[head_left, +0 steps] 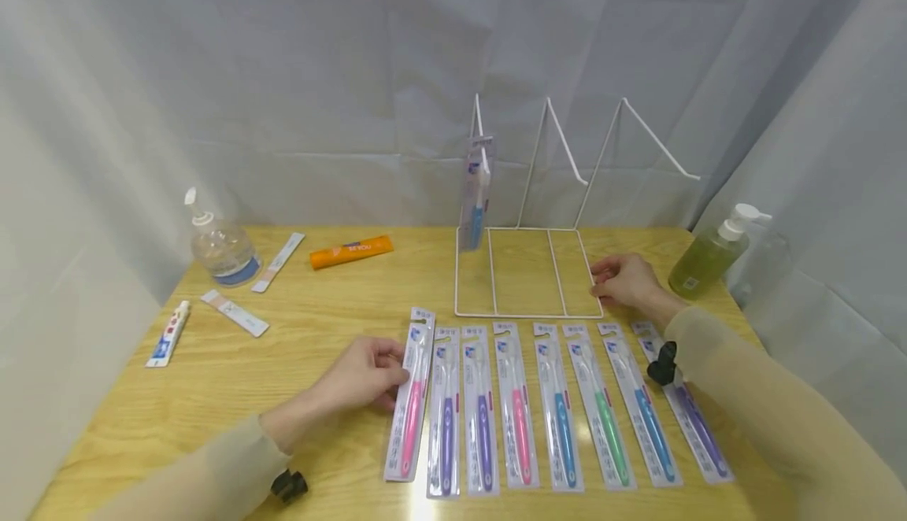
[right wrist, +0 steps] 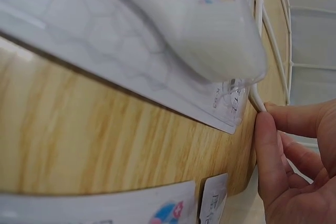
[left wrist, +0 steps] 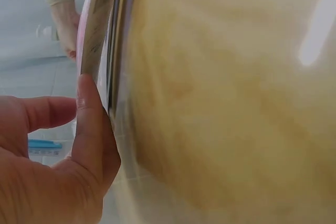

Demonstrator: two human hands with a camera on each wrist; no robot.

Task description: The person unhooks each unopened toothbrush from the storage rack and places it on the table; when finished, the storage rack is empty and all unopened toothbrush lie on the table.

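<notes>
My left hand (head_left: 360, 373) pinches the edge of a packaged pink toothbrush (head_left: 412, 419), at the left end of a row of packs; in the left wrist view that pack (left wrist: 97, 35) stands edge-on between thumb and fingers. The right hand (head_left: 627, 279) holds the right side of a white wire rack (head_left: 527, 315), thumb and finger pinching the wire (right wrist: 257, 99) in the right wrist view. From the rack's left hook hangs a packaged blue toothbrush (head_left: 477, 210). Under my right forearm lies a packaged purple toothbrush (head_left: 697, 430), partly covered.
Several more packs, among them a green toothbrush (head_left: 611, 436), lie side by side before the rack. Leftward are an orange tube (head_left: 350, 253), a small white tube (head_left: 168, 334), two sachets (head_left: 279, 262) and a clear pump bottle (head_left: 223, 252). A green pump bottle (head_left: 707, 257) stands right.
</notes>
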